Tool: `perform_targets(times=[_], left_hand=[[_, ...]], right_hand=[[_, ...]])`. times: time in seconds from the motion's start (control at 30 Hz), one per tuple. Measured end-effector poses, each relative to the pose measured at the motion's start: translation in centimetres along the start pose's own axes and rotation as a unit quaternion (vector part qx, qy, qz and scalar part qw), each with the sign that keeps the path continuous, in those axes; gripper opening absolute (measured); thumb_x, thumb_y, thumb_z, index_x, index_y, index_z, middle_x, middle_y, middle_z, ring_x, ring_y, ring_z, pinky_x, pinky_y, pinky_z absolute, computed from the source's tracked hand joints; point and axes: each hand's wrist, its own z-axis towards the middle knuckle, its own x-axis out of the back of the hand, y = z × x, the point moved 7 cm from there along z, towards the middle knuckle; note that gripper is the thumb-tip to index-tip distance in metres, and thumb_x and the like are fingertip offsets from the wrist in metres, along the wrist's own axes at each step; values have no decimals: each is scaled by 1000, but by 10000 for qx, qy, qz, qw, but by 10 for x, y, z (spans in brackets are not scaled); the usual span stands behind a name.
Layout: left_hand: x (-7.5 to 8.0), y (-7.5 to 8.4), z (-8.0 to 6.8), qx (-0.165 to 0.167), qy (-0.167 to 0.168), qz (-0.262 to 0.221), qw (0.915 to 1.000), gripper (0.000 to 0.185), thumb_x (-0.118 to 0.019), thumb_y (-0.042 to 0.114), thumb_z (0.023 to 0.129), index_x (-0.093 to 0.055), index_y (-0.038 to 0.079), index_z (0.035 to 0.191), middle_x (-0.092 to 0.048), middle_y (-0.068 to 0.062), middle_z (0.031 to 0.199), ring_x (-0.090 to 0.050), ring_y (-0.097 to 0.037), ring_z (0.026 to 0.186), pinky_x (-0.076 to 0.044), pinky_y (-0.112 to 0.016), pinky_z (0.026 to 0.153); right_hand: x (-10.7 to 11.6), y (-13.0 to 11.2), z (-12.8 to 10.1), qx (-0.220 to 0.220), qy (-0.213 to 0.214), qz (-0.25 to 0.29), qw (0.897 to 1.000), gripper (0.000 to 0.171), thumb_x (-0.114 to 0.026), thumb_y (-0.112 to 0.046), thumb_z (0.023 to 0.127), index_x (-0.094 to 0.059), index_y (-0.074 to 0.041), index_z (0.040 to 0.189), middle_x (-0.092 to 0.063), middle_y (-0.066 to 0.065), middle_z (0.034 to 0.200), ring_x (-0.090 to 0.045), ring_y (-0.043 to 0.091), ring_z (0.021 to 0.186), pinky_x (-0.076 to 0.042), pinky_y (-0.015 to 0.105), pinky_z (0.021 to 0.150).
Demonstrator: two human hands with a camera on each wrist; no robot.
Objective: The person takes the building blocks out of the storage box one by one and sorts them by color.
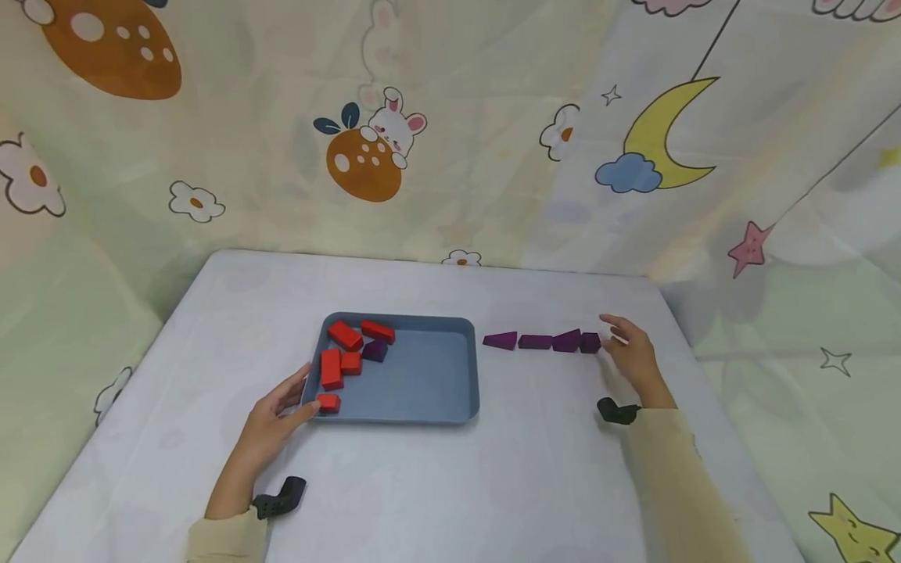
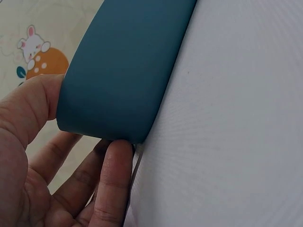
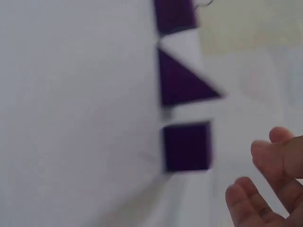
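A: Sorting's abt half done? L to R pls.
B: Left hand [image 1: 271, 418] grips the blue tray [image 1: 422, 407] corner. Tray has red blocks [image 1: 331, 367] plus one purple block [image 1: 375, 350], prob left to move. Four purple blocks [image 1: 542, 342] lined up on table [image 1: 493, 485]. Right hand [image 1: 633, 356] loose, fingers spread, holding nothing, just beside the row's end.

A white-covered table [image 1: 436, 485] carried a blue tray [image 1: 429, 383] near its centre and, at three o'clock from it, four purple blocks [image 1: 542, 342] in a row
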Motion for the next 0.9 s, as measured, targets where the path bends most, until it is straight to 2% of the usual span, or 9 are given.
perform_targets(times=[0.17,0.3,0.4,0.5,0.63,0.7,0.9], left_hand=[[4,2,-1,-101,119,-3,9999,75,-74,29,105,-39,15,170,-48,-25,164,-53,-40,140,-46,-54,110],[4,1,0,-125,130,-27,9998,75,-75,30,104,-40,15,169,-49,-26,162,-54,-40,139,-49,-48,107],[4,2,0,-132,122,-72,9998,75,-76,29,104,-41,15,168,-49,-26,162,-54,-41,139,-48,-52,109],[3,2,0,-107,88,-123,9998,74,-75,27,104,-40,15,169,-48,-26,163,-52,-42,141,-45,-58,112],[3,2,-1,-85,60,-107,9999,74,-73,25,105,-39,15,169,-47,-24,164,-51,-42,142,-44,-59,113],[4,2,-1,-84,65,-100,9999,73,-73,24,105,-39,15,169,-47,-24,164,-51,-42,141,-44,-59,113],[4,1,-1,-22,80,-198,9998,75,-76,27,104,-41,15,169,-47,-26,164,-51,-43,142,-43,-62,114]], right_hand=[[1,-42,-3,217,210,120,9995,48,-58,4,106,-52,5,154,-47,34,158,-41,50,151,-39,56,120],[-13,-72,-6,451,137,378,9982,46,-60,0,107,-53,6,153,-52,33,153,-44,47,150,-39,56,121],[-29,-90,-7,634,31,603,9962,44,-61,-1,108,-55,8,150,-54,31,152,-47,45,148,-40,54,121],[-50,-105,-8,788,-126,927,9925,42,-63,0,107,-57,9,147,-57,30,151,-51,42,144,-45,37,118],[-80,-123,-8,896,-367,1398,9854,41,-66,1,105,-59,10,144,-60,29,148,-55,41,140,-47,16,106],[-95,-131,-7,951,-466,1526,9826,41,-68,2,104,-60,10,143,-61,29,146,-57,41,138,-48,20,108],[-135,-157,-6,1048,-693,1582,9794,42,-72,2,101,-62,9,141,-65,27,143,-60,42,134,-49,50,115]])
